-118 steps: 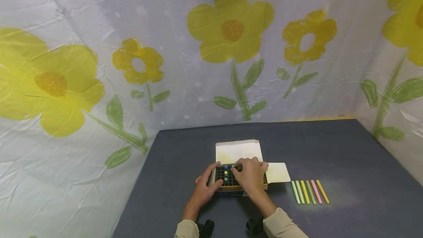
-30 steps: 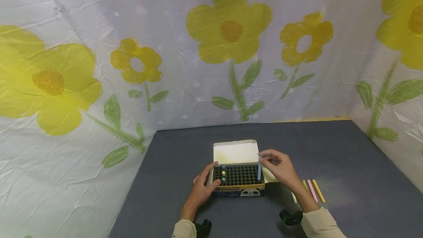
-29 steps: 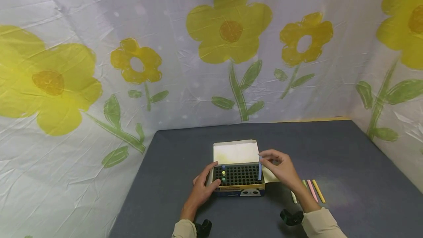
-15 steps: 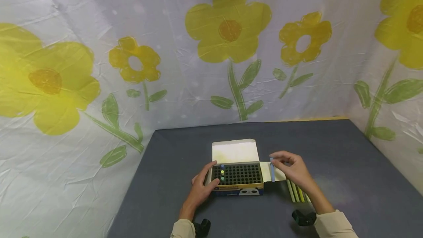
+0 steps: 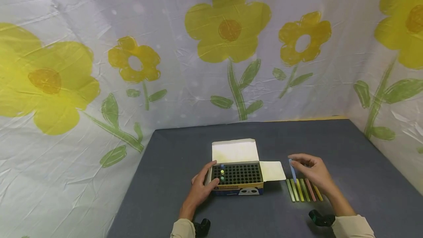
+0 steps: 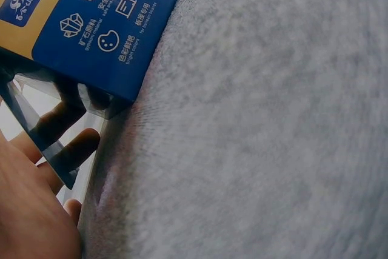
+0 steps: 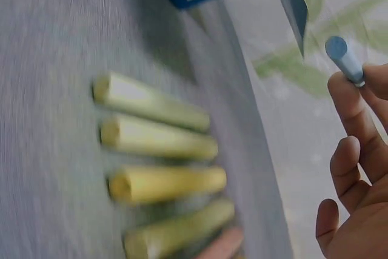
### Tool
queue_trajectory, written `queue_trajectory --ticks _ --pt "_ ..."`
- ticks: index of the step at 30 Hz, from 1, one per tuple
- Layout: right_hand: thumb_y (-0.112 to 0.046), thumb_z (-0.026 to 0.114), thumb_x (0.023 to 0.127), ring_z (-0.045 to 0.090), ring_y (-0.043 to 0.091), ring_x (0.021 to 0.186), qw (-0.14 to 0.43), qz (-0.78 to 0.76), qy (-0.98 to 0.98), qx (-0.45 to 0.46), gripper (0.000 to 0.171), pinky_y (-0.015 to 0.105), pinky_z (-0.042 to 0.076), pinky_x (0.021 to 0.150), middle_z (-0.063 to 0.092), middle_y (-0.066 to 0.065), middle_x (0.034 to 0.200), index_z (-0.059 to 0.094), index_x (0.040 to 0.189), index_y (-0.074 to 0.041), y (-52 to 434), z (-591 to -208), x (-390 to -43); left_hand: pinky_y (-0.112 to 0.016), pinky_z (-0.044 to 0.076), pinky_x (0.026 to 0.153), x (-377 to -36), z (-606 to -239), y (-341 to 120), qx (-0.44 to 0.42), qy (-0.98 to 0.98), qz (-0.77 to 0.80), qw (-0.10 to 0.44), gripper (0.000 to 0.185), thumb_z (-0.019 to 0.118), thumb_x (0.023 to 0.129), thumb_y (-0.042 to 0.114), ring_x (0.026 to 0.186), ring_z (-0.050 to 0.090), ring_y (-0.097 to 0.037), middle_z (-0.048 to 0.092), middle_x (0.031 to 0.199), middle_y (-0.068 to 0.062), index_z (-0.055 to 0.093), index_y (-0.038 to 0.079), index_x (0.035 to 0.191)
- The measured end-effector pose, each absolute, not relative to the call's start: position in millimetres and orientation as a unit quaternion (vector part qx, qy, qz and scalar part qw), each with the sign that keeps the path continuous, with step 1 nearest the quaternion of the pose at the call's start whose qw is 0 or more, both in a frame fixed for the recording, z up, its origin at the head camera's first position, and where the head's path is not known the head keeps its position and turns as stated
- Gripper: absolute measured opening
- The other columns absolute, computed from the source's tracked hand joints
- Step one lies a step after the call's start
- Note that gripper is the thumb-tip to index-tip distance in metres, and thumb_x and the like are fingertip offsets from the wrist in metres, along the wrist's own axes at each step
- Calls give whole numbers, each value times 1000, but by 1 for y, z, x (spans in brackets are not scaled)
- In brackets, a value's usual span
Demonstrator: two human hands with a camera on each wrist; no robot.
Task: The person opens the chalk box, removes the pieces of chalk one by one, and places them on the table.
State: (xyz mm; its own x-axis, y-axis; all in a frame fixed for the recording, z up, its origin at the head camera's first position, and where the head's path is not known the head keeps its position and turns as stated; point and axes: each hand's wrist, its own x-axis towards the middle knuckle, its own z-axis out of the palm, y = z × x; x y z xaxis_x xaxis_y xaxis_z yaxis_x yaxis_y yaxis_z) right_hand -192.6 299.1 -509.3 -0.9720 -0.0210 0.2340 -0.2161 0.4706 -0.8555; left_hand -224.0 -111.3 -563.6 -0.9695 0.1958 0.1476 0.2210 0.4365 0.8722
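My right hand (image 5: 312, 172) pinches a smooth blue chalk (image 5: 293, 172), slightly tilted, at three o'clock of the open cardboard box (image 5: 232, 190); my left (image 5: 200, 189) grips its nine-o'clock end, thumb forward. Six round sticks (image 5: 300, 191) lie side by side toward four.

I see a left sleeve (image 5: 183, 228) in pale beige cloth, nearer me than the box (image 5: 238, 189) and to its left; the right sleeve (image 5: 353, 227), same beige, lightly creased, sits nearer than the box and well to its right. At each cuff I make out a black, rounded, lobed unit: the left unit (image 5: 202, 227) near-left of the box, the right unit (image 5: 322, 218) near-right of it. Both hands are bare.
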Motion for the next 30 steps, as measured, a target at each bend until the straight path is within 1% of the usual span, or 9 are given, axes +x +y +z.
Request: queue_trajectory --ticks 7,13,15,20,23,25,27,28,30 --pt "-35 63 101 58 -10 97 75 479 -875 21 41 24 51 82 71 -7 119 68 132 -9 325 -517 -187 -70 35 101 -225 -565 -111 -121 -851 -511 13 60 68 94 37 142 30 -43 47 157 0 46 50 147" --pt "-36 63 101 56 -15 96 63 471 -880 3 43 24 53 79 66 -22 116 67 133 -7 345 -524 -179 -70 35 100 -225 -566 -111 -127 -849 -512 19 59 68 94 37 141 33 -43 47 157 -1 46 46 149" --pt "-38 62 101 54 -17 94 56 459 -887 -9 44 24 53 79 68 -15 119 68 132 -7 351 -526 -176 -70 35 101 -225 -565 -111 -129 -849 -513 20 59 68 94 37 141 34 -43 47 157 -1 47 46 149" --pt "-34 64 101 55 -17 87 44 422 -905 -31 41 30 55 76 70 20 123 69 129 -4 363 -531 -170 -72 32 102 -225 -564 -110 -122 -848 -515 17 59 68 93 38 143 31 -43 47 157 0 47 47 148" --pt "-29 66 100 59 -11 82 40 400 -915 -32 37 40 56 75 72 21 117 71 125 -3 367 -534 -168 -72 31 102 -225 -565 -111 -120 -848 -516 17 60 69 93 38 143 29 -44 48 157 -1 47 46 148" --pt "-28 66 100 60 -7 80 38 384 -922 -31 34 50 49 85 75 20 111 72 123 -4 370 -536 -168 -72 32 102 -226 -565 -111 -123 -848 -515 19 59 69 93 38 142 30 -45 48 157 -2 48 45 148" --pt "-28 67 99 61 -4 77 42 366 -929 -31 31 59 36 90 77 16 105 74 119 -5 372 -538 -168 -72 32 102 -226 -565 -111 -126 -848 -515 19 60 69 93 36 142 31 -44 47 157 -2 47 45 148" --pt "-27 67 99 61 -2 76 44 359 -932 -30 29 62 30 89 77 15 102 74 118 -6 372 -539 -168 -72 32 102 -226 -565 -111 -126 -848 -514 18 60 69 93 36 142 31 -43 47 158 -1 47 46 148" --pt "-26 68 98 61 2 75 51 351 -934 -27 27 61 22 84 78 14 98 75 116 -6 372 -540 -168 -72 32 102 -226 -566 -111 -125 -848 -514 17 60 69 93 36 143 30 -43 47 158 0 47 47 148"
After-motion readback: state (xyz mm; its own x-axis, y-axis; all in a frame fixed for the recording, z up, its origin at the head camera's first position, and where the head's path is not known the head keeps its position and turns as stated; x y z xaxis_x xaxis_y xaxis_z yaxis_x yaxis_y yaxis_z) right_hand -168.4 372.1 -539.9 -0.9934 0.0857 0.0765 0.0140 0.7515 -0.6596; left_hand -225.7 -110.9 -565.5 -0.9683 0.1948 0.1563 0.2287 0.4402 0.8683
